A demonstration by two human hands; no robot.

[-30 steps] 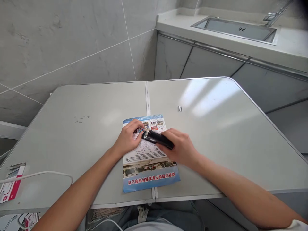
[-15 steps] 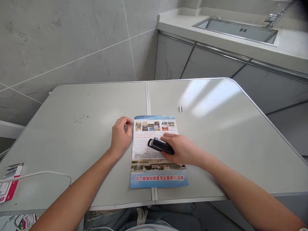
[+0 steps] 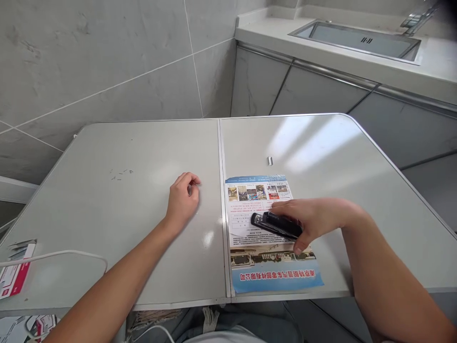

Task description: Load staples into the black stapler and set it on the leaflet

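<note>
A printed leaflet (image 3: 274, 281) with a blue lower band lies on the table right of the centre seam. Over its middle, my right hand (image 3: 314, 219) has its fingers and thumb around the rear of a black stapler (image 3: 276, 225), whose front end points left. My left hand (image 3: 183, 197) rests on the table left of the seam, fingers curled and thumb near the fingertips, with nothing visible in it. The leaflet is apart from my left hand.
A small strip of staples (image 3: 270, 161) lies beyond the leaflet. Loose staples (image 3: 122, 175) are scattered at the table's (image 3: 153, 143) left. A white cable (image 3: 71, 252) crosses a red and white packet (image 3: 17, 281). A sink (image 3: 357, 40) is at the back right.
My right hand and the stapler have moved right, and the leaflet has slid right with them, away from my left hand. My left hand has stayed almost still.
</note>
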